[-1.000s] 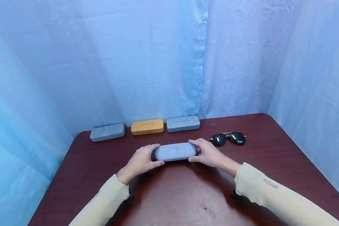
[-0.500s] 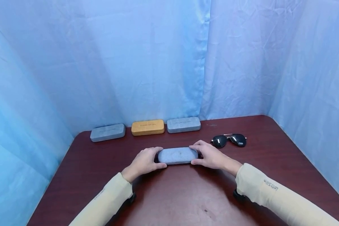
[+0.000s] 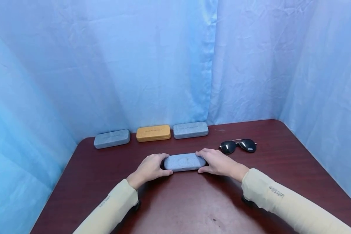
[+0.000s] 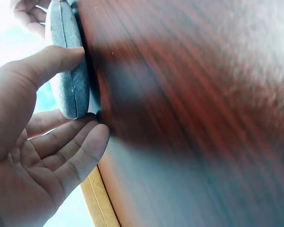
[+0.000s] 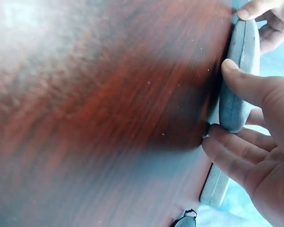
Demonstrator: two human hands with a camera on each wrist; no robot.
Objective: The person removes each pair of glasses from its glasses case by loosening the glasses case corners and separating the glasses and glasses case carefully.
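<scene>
Far left at the back of the dark red surface (image 3: 84, 182) lies a grey case (image 3: 112, 138), flat, against the blue curtain (image 3: 152, 65). Just right of it, an orange case (image 3: 153, 133), then another grey case (image 3: 190, 130), all 3 in a row, close but w/ small gaps.

Nearer the person, approx. mid-surface, sits the grey-blue glasses case (image 3: 184, 162), shut, lying flat on the surface. Left hand (image 3: 150, 168) holds its left end: thumb on the near side, fingers (image 4: 68, 146) curled round the far side, so they're clamped on the case. In the left wrist view the thumb presses the case's seam edge and the fingers sit under its end.

Right hand (image 3: 219, 162) does the same at the right end, thumb near side, fingers (image 5: 232, 158) wrapped behind, clamped on the case. Both sleeves are cream.

Further right and a bit back, aviator sunglasses (image 3: 238, 146) w/ dark lenses rest on the surface, near the right hand but not touching it or the case.
</scene>
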